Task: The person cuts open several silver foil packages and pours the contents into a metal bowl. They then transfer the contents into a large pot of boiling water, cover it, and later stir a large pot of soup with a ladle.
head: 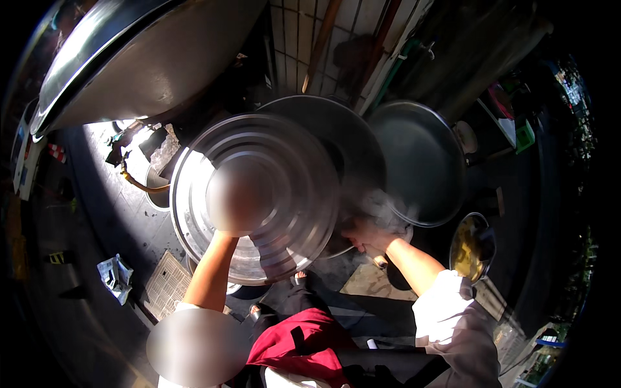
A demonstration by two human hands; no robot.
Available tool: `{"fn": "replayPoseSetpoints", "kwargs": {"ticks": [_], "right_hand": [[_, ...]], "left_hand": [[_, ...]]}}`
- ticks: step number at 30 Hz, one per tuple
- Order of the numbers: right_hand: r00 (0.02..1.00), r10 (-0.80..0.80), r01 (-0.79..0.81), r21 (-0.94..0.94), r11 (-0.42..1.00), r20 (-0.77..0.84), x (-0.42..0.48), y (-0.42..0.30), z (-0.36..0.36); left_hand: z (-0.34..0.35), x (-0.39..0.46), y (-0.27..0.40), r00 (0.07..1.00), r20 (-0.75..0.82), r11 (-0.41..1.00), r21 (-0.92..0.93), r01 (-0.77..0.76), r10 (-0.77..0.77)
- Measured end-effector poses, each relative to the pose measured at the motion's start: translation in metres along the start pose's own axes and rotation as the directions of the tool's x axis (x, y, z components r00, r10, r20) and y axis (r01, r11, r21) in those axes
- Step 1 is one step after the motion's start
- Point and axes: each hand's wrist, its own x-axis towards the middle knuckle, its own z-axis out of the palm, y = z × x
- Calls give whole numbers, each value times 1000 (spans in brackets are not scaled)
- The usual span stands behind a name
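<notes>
My left arm reaches to the middle of a large round metal lid [296,145] with ringed steps. A blur covers my left hand [237,201], so its fingers are hidden. The lid sits off to the left of a big, dark metal pot [365,150], covering part of its mouth. My right hand [371,236] is at the pot's near right side, partly veiled by steam [383,203]. Its fingers are curled around what looks like a wooden handle [378,257], whose end sticks out below. The handle's other end is hidden.
Another wide metal pan [422,165] stands to the right of the pot. A huge metal wok [145,72] looms at upper left, above a hose [140,183]. Right of my forearm is a bowl with yellow contents [469,247]. A crumpled bag [115,277] lies on the floor.
</notes>
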Motion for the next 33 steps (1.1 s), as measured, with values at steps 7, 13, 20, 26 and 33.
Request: {"fn": "replayPoseSetpoints", "kwargs": {"ticks": [7, 13, 20, 26, 33], "right_hand": [[950, -207, 92, 424, 901, 234, 23, 44, 12], [974, -174, 48, 615, 787, 146, -73, 20, 25], [971, -235, 99, 812, 576, 48, -151, 16, 31], [963, -170, 268, 826, 496, -210, -200, 53, 31], [922, -89, 375, 812, 447, -377, -231, 90, 34]], "left_hand": [[40, 0, -16, 992, -58, 994, 15, 112, -111], [35, 3, -18, 1000, 10, 988, 156, -13, 11], [29, 11, -30, 996, -62, 995, -78, 61, -66], [48, 33, -27, 995, -82, 981, -188, 42, -58], [61, 43, -39, 989, -112, 955, -289, 61, -97]]}}
